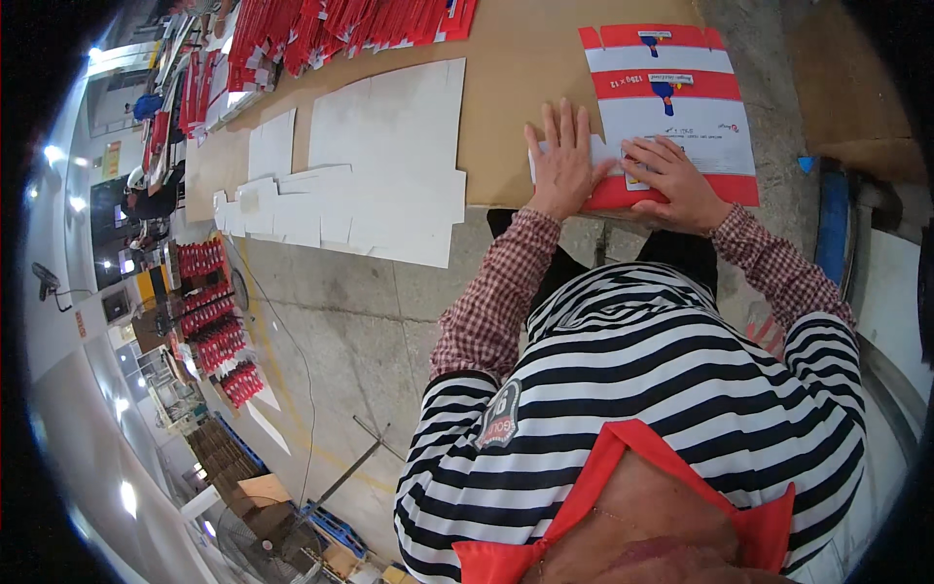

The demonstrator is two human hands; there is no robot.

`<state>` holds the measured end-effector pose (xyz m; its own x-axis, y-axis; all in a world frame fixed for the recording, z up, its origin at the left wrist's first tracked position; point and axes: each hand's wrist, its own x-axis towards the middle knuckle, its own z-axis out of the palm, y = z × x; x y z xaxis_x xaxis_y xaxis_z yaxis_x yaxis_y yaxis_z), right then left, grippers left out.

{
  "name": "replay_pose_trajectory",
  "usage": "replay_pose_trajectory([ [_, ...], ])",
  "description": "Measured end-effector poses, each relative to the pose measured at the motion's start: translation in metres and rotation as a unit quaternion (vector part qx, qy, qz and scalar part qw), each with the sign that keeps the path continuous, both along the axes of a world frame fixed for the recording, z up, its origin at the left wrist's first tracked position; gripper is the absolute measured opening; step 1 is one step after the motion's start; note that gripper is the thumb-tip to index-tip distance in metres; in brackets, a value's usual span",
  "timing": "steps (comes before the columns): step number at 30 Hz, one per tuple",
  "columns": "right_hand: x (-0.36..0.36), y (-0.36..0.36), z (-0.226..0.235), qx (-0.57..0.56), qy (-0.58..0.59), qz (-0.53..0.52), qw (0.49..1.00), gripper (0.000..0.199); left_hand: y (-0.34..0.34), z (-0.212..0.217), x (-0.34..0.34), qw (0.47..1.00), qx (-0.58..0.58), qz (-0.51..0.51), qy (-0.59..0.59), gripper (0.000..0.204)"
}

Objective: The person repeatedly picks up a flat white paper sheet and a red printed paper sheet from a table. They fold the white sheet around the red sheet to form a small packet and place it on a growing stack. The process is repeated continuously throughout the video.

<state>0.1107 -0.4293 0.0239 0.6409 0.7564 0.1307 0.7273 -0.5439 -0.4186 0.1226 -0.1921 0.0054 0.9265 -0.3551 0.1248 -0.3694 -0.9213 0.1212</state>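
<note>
A red and white printed carton blank (681, 122) lies flat at the table's near right edge. My left hand (561, 173) presses down with fingers spread at the blank's left side, over a white flap. On the blank's near part rests my right hand (673, 183), its fingers stretched out and slightly bent over the printed face. The two thumbs point toward each other near the red near border. Neither hand is wrapped round anything.
White unprinted card sheets (389, 165) lie left of my hands, overhanging the brown tabletop's (525, 58) near edge. Many red cartons (341, 24) are piled at the far left. On the floor at left stand red stacks (209, 316) and a fan (263, 535). A blue post (832, 219) stands at right.
</note>
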Motion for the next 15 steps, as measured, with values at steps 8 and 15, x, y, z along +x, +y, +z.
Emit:
replay_pose_trajectory([
  [8, -0.042, -0.084, -0.001, 0.320, 0.055, -0.475, 0.818, 0.057, -0.002, -0.006, 0.015, 0.992, -0.083, 0.084, -0.032, 0.053],
  [15, -0.039, 0.029, 0.003, 0.564, 0.302, -0.377, 0.670, 0.064, -0.070, -0.010, -0.003, 0.928, -0.356, 0.099, -0.049, 0.058],
])
